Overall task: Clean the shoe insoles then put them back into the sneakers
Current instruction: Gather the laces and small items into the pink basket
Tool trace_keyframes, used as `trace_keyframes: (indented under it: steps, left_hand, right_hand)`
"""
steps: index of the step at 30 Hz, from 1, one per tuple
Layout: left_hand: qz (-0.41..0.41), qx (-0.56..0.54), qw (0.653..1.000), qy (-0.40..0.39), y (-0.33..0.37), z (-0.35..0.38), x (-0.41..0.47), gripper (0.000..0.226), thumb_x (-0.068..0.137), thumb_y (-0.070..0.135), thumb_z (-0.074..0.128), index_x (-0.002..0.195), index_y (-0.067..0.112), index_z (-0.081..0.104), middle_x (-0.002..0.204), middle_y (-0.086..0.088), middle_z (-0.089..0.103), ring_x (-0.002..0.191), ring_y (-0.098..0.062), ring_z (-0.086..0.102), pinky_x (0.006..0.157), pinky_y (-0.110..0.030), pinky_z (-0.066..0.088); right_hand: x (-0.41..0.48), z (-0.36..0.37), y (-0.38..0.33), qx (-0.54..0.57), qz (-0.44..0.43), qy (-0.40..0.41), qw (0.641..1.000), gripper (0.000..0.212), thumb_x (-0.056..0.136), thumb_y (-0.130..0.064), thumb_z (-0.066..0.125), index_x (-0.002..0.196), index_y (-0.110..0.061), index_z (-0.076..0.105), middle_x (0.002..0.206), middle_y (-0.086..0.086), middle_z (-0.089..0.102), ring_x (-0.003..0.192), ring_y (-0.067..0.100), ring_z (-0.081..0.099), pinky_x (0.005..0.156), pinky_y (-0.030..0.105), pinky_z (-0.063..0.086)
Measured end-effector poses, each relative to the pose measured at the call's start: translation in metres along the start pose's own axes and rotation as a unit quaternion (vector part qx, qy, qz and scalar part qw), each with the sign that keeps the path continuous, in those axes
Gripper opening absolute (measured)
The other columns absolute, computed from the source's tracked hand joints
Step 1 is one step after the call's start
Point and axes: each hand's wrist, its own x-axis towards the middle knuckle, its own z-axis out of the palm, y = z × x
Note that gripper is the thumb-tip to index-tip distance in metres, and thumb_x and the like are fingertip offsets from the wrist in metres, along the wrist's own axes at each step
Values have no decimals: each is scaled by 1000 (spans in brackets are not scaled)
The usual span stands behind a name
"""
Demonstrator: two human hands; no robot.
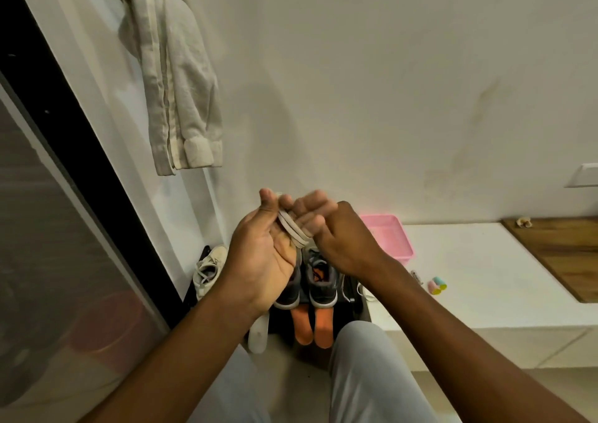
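Wall [388,82]: a pale, lightly stained surface is seen across the upper view.
Door frame [64,124]: a dark band is seen slanting down the left side, with a dim glazed panel beside it.
Hanging garment [181,98]: grey cloth with pale stripes is hung against the wall, upper left.
White ledge [485,277]: a low platform is recorded at right, against the wall.
Wooden board [566,254]: it is laid on the ledge at the far right.
Left hand [268,247]: it is raised palm towards the camera, thumb up. Its fingers are loosely bent, with the white lace [293,231] wound round them in several turns.
Right hand [346,241]: it is held knuckles towards the camera, touching the left fingers. Its curled fingertips are closed on the lace at the lower end of the loops.
Grey sneakers [320,280]: the pair is stood side by side on a dark base below the hands, toes towards the wall. The left one is partly hidden by the left wrist.
Pink basket [388,238]: it is placed on the ledge corner, just right of the right hand.
Orange insoles [323,327]: both are laid outside the sneakers, just behind the heels, side by side.
White shoe [208,268]: it is placed left of the sneakers, by the frame.
Pastel items [437,285]: small objects are noted on the ledge; their kind cannot be told.
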Motion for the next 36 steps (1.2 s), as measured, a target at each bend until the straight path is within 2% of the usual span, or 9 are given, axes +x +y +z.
trace_keyframes:
  steps: [3, 6, 11, 16, 21, 25, 29, 33, 36]
  left_hand:
    - [33, -22, 999, 9, 5, -3, 5, 38, 109, 31, 30, 93, 7, 54, 118, -22, 71, 113, -33, 69, 89, -30, 59]
    - [80, -28, 996, 35, 12, -9, 11, 33, 109, 28, 33, 101, 5, 55, 124, -22, 68, 120, -32, 66, 98, -32, 56]
    - [154, 99, 978, 97, 2, -20, 14, 33, 107, 26, 39, 104, 1, 61, 124, -19, 69, 119, -28, 67, 103, -34, 52]
    - [158, 348, 917, 116, -7, -31, 12, 37, 109, 26, 39, 109, 6, 70, 111, -3, 76, 107, -15, 72, 95, -30, 56]
    - [64, 523, 845, 90, -17, -30, 5, 39, 108, 18, 39, 81, 23, 67, 71, 11, 71, 67, -4, 66, 69, -31, 54]
    - [-63, 465, 883, -12, -21, -21, -2, 47, 111, 23, 29, 89, 3, 66, 70, -8, 74, 50, -16, 57, 55, -27, 47]
    - [-123, 318, 937, -72, -18, -14, -7, 50, 108, 36, 29, 80, 6, 57, 68, -14, 66, 45, -17, 50, 47, -25, 39]
    - [-146, 222, 963, -48, -7, -11, -5, 43, 95, 47, 42, 67, 14, 41, 55, -5, 43, 42, -15, 39, 45, -22, 35]
    - [-145, 192, 971, 5, -1, -11, -4, 48, 100, 46, 42, 60, 19, 39, 53, 1, 33, 41, -12, 30, 49, -23, 21]
  right_hand:
    - [-2, 2, -9, 3, -1, -10, 1000, 58, 101, -46, 30, 70, -7, 59, 56, -1, 53, 48, 12, 43, 51, 30, 33]
    - [-3, 4, -16, -12, -2, -33, 999, 71, 104, -58, 27, 66, -5, 56, 60, 10, 54, 54, 23, 48, 55, 37, 39]
    - [-3, -3, -31, -90, -31, -94, 991, 56, 103, -53, 31, 60, -20, 44, 57, 3, 47, 52, 19, 45, 55, 36, 37]
    - [0, -12, -31, -199, -89, -86, 972, 55, 106, -49, 37, 56, -27, 35, 50, -3, 39, 47, 9, 37, 51, 32, 30]
    - [3, -23, -26, -256, -122, -23, 959, 62, 101, -58, 28, 51, -24, 39, 46, -6, 42, 44, 10, 39, 49, 30, 33]
    - [4, -31, -22, -232, -119, 50, 964, 58, 99, -57, 33, 49, -29, 24, 42, -10, 26, 40, 10, 31, 48, 28, 25]
    - [2, -29, -17, -126, -79, 79, 986, 61, 100, -52, 43, 47, -28, 26, 41, -9, 27, 38, 13, 30, 47, 30, 25]
    - [2, -15, -8, 10, -23, 80, 996, 69, 98, -58, 40, 49, -10, 42, 45, 6, 43, 43, 26, 42, 47, 44, 38]
    - [0, -4, -11, 50, 4, 66, 997, 66, 103, -55, 43, 50, -15, 39, 45, -3, 41, 44, 14, 38, 48, 37, 34]
